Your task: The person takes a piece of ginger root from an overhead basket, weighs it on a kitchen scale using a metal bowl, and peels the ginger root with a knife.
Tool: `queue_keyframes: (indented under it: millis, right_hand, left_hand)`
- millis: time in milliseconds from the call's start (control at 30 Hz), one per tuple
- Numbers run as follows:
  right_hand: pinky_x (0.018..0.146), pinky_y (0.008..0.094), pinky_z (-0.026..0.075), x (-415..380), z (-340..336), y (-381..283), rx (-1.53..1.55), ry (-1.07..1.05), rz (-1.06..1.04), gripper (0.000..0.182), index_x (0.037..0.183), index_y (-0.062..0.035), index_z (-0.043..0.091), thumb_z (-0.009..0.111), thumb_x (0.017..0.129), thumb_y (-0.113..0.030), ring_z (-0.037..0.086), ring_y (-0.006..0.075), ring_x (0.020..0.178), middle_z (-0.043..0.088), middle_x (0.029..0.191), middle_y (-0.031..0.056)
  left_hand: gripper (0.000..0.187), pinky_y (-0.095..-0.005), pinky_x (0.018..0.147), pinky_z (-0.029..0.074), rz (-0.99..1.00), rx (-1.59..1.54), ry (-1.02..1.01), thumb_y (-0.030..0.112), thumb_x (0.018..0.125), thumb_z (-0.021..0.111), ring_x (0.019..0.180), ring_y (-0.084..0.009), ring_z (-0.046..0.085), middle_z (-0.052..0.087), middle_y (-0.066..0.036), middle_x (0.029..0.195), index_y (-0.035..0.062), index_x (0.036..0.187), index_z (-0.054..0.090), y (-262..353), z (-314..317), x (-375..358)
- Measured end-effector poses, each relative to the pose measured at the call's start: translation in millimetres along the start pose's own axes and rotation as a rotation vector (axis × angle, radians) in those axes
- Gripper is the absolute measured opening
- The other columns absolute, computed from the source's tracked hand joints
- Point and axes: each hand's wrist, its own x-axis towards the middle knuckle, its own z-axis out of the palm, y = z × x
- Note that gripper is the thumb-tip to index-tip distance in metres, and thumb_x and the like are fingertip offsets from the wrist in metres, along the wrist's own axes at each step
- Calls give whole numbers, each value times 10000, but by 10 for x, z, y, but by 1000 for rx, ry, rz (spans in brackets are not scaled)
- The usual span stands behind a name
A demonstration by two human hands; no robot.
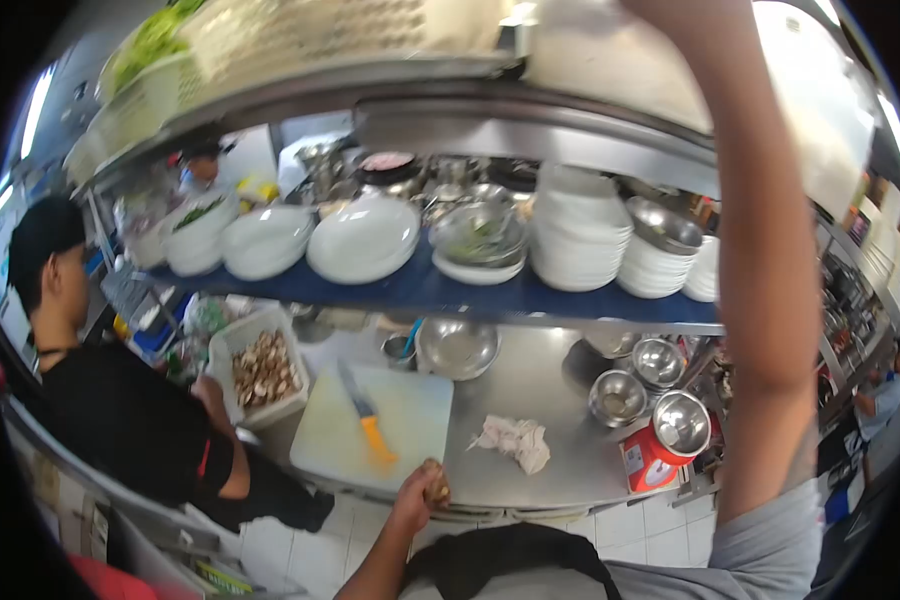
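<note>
My left hand [410,500] is closed around a small brown, rounded lump [437,488] at the front edge of the worktop; its exact kind I cannot tell. Just beyond that hand lies a white cutting board [320,440], and on it a knife with an orange handle [373,435], blade pointing away. My right arm reaches up past the shelves to a large pale container [610,60] on top. Only the base of my right hand [675,15] shows at the top edge, its fingers out of frame. A crumpled whitish cloth [513,440] lies right of the board.
A crate of cut mushrooms [263,370] stands left of the board, beside a person in black [120,400]. White plates [365,240] and bowls line the blue shelf [420,295] ahead. Steel bowls [458,347] and a red scale [650,460] sit on the steel worktop [540,370].
</note>
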Motion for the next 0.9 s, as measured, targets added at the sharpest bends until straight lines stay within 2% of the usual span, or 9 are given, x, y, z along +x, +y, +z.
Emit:
queue_keyframes:
  millis: [100,167,367,500,567,667,700,767,900]
  right_hand:
    - [608,271,434,249,566,46,-173,-380,78,194,1020,-4,655,615,890,-142,571,146,668,644,792,71]
    - [626,285,444,245,674,-5,-236,-478,75,194,1023,-4,652,608,893,-141,583,163,687,651,809,81]
    - [680,325,474,-141,405,-597,-206,-284,7,195,1033,-4,642,588,903,-138,618,212,746,675,858,111]
    - [715,352,494,-530,545,-1229,207,-148,211,196,1039,-4,636,574,910,-137,642,244,785,690,891,131]
    - [733,366,504,-898,1057,-1574,529,-289,513,196,1042,-3,633,567,914,-136,654,260,804,698,907,141]
    - [760,386,519,-2049,2337,-2385,862,-798,920,197,1047,-3,628,556,919,-135,671,285,833,709,932,156]
    - [786,448,525,-2685,2869,-2722,964,-830,849,174,988,-30,627,560,933,-181,674,367,913,691,972,195]
    - [831,457,520,-3492,3494,-3426,781,-1104,887,305,1145,-61,567,621,893,-222,653,381,986,673,1070,221]
    - [845,467,521,-3860,3730,-3879,538,-1221,902,468,1262,-65,466,654,853,-194,642,409,1006,652,1028,251]
  left_hand:
    - [257,-337,653,504,127,-64,-13,126,928,574,757,-195,608,598,-56,904,48,1170,539,-23,-248,-128]
    - [309,-328,667,515,164,-59,22,96,926,579,803,-201,627,614,-63,952,36,1226,531,17,-466,-279]
    - [348,-323,691,539,199,-54,338,115,935,600,822,-199,646,623,-61,981,38,1267,530,69,-1171,-754]
    - [320,-330,681,541,167,-123,464,141,922,603,803,-220,655,627,-73,963,38,1218,543,44,-1622,-834]
    - [311,-338,681,542,198,-110,417,185,934,570,809,-233,657,630,-81,961,41,1208,545,120,-1740,-817]
    - [312,-341,684,542,228,-145,402,204,949,539,810,-238,658,633,-86,966,42,1215,546,300,-1786,-768]
    - [316,-342,684,542,232,-158,400,205,952,532,807,-239,657,635,-88,968,42,1223,545,362,-1771,-753]
    - [328,-343,684,543,215,-142,385,203,956,522,801,-240,657,639,-92,966,42,1241,547,469,-1782,-711]
    - [354,-348,677,546,140,-55,400,195,956,516,790,-240,659,646,-97,949,38,1271,560,597,-1712,-625]
